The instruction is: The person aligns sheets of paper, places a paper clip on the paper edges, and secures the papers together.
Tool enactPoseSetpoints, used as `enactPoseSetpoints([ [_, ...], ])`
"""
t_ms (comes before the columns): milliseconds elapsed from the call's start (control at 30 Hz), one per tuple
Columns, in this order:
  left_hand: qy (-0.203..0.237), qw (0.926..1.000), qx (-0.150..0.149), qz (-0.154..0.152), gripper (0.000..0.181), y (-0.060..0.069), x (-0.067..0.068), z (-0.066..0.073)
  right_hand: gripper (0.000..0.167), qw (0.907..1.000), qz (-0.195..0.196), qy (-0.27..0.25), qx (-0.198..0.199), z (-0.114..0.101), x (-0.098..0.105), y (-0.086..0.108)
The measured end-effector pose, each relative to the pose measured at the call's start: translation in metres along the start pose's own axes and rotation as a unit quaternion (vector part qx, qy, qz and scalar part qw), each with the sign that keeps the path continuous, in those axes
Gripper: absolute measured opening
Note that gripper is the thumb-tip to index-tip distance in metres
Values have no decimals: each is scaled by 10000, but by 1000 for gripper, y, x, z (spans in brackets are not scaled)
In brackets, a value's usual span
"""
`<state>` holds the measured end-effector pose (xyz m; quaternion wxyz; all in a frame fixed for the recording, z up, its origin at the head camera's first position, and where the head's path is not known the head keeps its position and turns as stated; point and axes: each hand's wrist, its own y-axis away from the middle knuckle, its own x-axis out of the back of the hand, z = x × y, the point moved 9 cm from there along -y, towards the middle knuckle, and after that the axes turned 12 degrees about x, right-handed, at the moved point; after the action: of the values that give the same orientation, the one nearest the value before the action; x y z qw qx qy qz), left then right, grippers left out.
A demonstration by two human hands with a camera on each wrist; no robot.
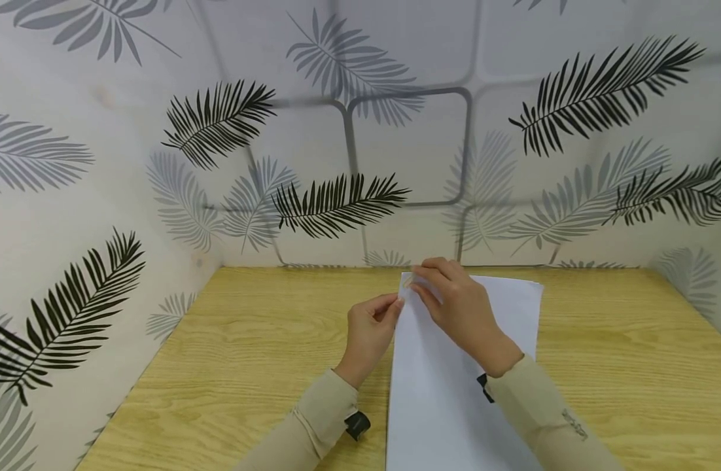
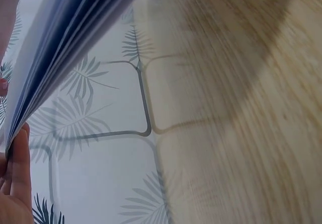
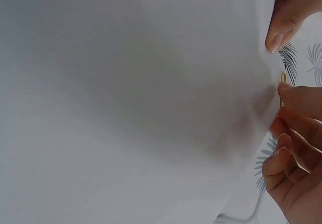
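A stack of white paper sheets [image 1: 449,392] stands out from the table, its top left corner between my two hands. My left hand [image 1: 368,333] pinches the stack's left edge just below that corner. In the left wrist view, the layered edges of the paper [image 2: 60,38] fan apart above the fingers. My right hand [image 1: 463,314] pinches a gold paper clip [image 3: 283,78] between thumb and fingers at the corner. Whether the clip grips any sheets cannot be seen.
A wood-grain table [image 1: 248,353] extends to both sides of the paper. Behind it and on the left hangs a pale covering [image 1: 407,150] with leaf prints. Dark wrist bands [image 1: 357,425] show at the sleeve cuffs.
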<state>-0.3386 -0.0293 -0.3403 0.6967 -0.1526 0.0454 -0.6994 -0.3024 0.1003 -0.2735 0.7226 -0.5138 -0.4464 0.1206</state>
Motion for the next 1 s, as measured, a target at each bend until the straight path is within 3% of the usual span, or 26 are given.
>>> enactPoseSetpoints([
  [133,41,9999,78,59,15,0,1,-1,25,9999,34,40,-145,9,11,3],
  [200,61,9999,66,124,15,-4,2,-10,24,9994,90,84,-332,18,19,6],
  [300,66,9997,154,191,15,-3,5,-8,24,9973,285,33,-674,35,34,14],
  [400,45,9996,183,193,14,2,8,4,27,9935,562,0,-989,52,52,24],
  [533,121,9995,276,92,15,6,13,12,39,9840,717,-55,-1632,73,73,43],
  [600,207,9992,336,41,16,4,16,7,48,9739,560,-335,-2173,83,77,56],
  [667,315,9987,398,-15,18,1,18,-1,58,9574,255,-755,-2775,93,77,70],
  [733,404,9982,445,-49,19,-2,19,-9,67,9335,-219,-1284,-3341,101,71,86],
  [900,685,9948,739,-119,23,-7,21,-25,79,8522,-1505,-2385,-4407,104,51,126],
  [1000,898,9911,978,-129,25,-8,22,-30,79,8019,-1835,-3152,-4731,96,41,144],
])
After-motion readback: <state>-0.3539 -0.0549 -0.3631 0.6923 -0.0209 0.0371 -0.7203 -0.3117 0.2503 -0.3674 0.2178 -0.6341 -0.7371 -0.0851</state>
